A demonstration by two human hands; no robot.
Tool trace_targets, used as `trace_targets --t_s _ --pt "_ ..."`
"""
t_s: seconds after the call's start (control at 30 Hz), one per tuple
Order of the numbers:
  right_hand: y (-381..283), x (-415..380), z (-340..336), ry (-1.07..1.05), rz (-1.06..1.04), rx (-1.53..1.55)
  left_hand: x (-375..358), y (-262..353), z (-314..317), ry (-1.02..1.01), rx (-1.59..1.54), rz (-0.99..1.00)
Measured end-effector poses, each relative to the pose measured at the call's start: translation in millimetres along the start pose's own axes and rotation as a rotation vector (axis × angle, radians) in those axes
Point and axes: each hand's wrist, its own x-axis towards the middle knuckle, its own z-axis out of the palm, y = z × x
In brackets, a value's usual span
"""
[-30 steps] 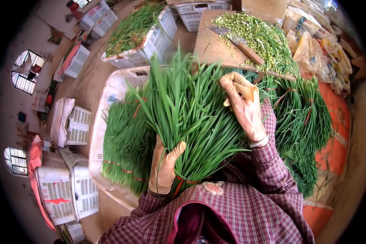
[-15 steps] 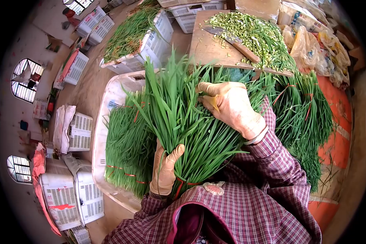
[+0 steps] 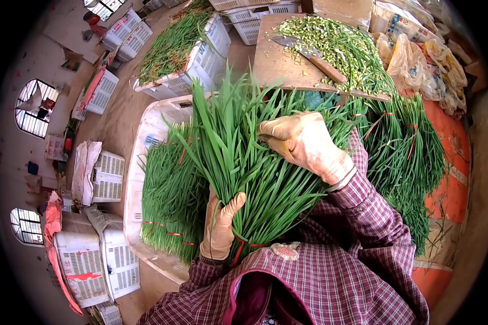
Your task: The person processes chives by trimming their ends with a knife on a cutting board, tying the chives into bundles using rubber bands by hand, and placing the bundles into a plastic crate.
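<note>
My left hand (image 3: pixel 219 227), in a pale glove, is wrapped round the side of a large bunch of garlic chives (image 3: pixel 255 179), thumb across its front. A red band (image 3: pixel 241 250) ties the bunch low down, close to my chest. Its long green leaves fan upward and away from me. Over the upper right of the bunch, my gloved right hand (image 3: pixel 309 143) pinches with thumb and index finger among the leaves. The exact leaves between those fingertips are partly hidden.
Left of the bunch, a white crate (image 3: pixel 133 200) holds tied chives. Ahead, a wooden board (image 3: pixel 268 65) carries chopped pieces and a knife (image 3: pixel 325 66). More tied bunches (image 3: pixel 401 141) lie at right, beside plastic bags (image 3: pixel 417 65). Another crate (image 3: pixel 200 59) stands further off.
My right hand has moved slightly left and down, and its thumb and index finger have closed together on the leaves. The left hand keeps its hold.
</note>
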Motion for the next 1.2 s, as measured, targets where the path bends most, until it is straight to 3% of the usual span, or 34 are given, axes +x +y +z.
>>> trace_targets --t_s 0.07,0.13,0.17,0.23,0.3,0.33,0.43,0.47,0.57,0.7,0.8,0.9,1.2 --pt "-0.6 -1.1 1.1 0.0 -0.001 0.011 0.7 1.9 0.5 -0.005 0.051 0.054" --pt "-3.0 -0.9 2.6 0.182 0.119 0.083 -0.2 3.3 2.8 -0.014 0.1 0.105" --pt "1.0 2.4 -8.1 0.144 0.166 0.22 -0.9 3.6 5.1 0.022 -0.018 0.014" --pt "-3.5 9.3 -27.5 0.347 0.621 0.612 -2.5 4.7 6.7 0.059 -0.138 -0.08" --pt "3.9 8.5 -38.7 0.381 0.56 0.355 -2.1 7.0 7.0 0.065 -0.063 -0.028" --pt "3.1 10.0 -36.5 0.48 0.448 0.356 -2.2 7.7 7.9 0.072 -0.106 -0.051" --pt "-20.3 6.2 -39.5 0.461 0.388 0.301 -0.4 0.9 4.8 0.071 -0.049 -0.014" --pt "-18.0 0.2 -37.6 0.37 0.294 0.343 -0.1 0.3 3.3 0.073 -0.03 -0.002" --pt "-21.1 -19.4 -26.5 0.09 0.332 0.443 0.6 11.8 3.6 0.016 0.267 0.182" --pt "-15.8 -46.5 -16.3 0.031 0.397 0.364 0.5 8.0 5.9 0.103 -0.043 0.074" --pt "-19.6 -49.7 -13.6 0.034 0.451 0.363 3.2 0.6 -2.0 0.045 -0.167 -0.069" --pt "-22.0 -45.2 -13.0 0.054 0.34 0.192 0.6 9.2 7.0 0.084 -0.13 -0.024" --pt "-19.4 -46.0 -8.2 -0.002 0.242 0.087 7.0 4.0 2.3 0.023 -0.172 -0.057"
